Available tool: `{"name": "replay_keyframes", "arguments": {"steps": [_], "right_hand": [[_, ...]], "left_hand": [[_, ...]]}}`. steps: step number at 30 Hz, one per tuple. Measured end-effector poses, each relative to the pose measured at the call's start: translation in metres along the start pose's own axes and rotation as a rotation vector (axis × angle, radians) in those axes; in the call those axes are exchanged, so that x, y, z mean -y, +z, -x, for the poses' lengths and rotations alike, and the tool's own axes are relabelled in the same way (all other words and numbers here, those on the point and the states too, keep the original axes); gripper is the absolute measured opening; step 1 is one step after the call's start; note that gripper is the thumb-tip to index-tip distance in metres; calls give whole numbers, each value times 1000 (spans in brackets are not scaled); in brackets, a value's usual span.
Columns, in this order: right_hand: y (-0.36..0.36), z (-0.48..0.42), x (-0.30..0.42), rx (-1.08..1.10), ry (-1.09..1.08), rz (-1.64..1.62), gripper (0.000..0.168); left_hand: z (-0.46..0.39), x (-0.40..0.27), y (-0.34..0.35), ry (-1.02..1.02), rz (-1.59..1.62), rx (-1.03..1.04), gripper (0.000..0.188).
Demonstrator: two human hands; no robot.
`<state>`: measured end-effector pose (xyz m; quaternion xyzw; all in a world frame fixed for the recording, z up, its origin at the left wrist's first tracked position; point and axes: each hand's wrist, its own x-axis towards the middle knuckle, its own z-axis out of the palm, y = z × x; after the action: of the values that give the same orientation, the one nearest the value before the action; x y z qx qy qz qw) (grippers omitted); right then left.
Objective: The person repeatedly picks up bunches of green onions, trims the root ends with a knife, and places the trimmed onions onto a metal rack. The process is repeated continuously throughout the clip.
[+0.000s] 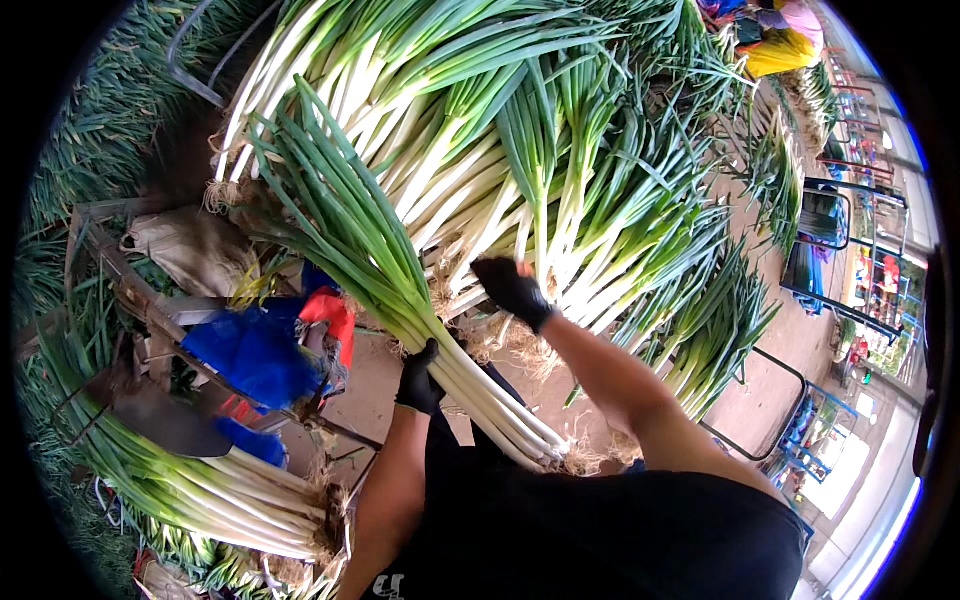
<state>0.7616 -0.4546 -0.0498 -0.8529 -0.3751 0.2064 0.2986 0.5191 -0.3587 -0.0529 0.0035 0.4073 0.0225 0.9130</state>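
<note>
A bunch of long green onions point(375, 262) lies slantwise across my front, leaves toward the upper left and rooted white ends near my body. My left hand point(420, 379), in a black glove, is wrapped around the pale shanks of this bunch. My right hand point(514, 289), also gloved in black, is curled at the root ends of a large heap of green onions point(465, 161). Its fingers are partly hidden, so whether they grip a stalk cannot be told. Stringy roots point(540, 352) hang below it at the heap's near edge.
On the left, a metal frame point(150, 307) carries blue cloth point(255, 352) and a beige sack point(195, 247). Below it lies another bundle of green onions point(247, 499). Metal carts point(844, 255) stand at right. Another person in yellow clothing point(780, 54) is at the upper right.
</note>
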Motion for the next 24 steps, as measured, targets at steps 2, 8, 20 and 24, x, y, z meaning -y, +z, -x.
{"name": "replay_keyframes", "arguments": {"steps": [2,8,20,24], "right_hand": [[6,-82,-28,-99,129,72,35],[52,-224,-53,374,515,343,53],[39,-210,-47,249,912,260,40],[7,-157,-40,100,645,261,39]], "left_hand": [[-4,6,8,58,-98,30,50],[-8,6,12,37,-51,-13,51],[14,-12,13,37,-65,-34,54],[21,-17,0,17,-105,24,55]]}}
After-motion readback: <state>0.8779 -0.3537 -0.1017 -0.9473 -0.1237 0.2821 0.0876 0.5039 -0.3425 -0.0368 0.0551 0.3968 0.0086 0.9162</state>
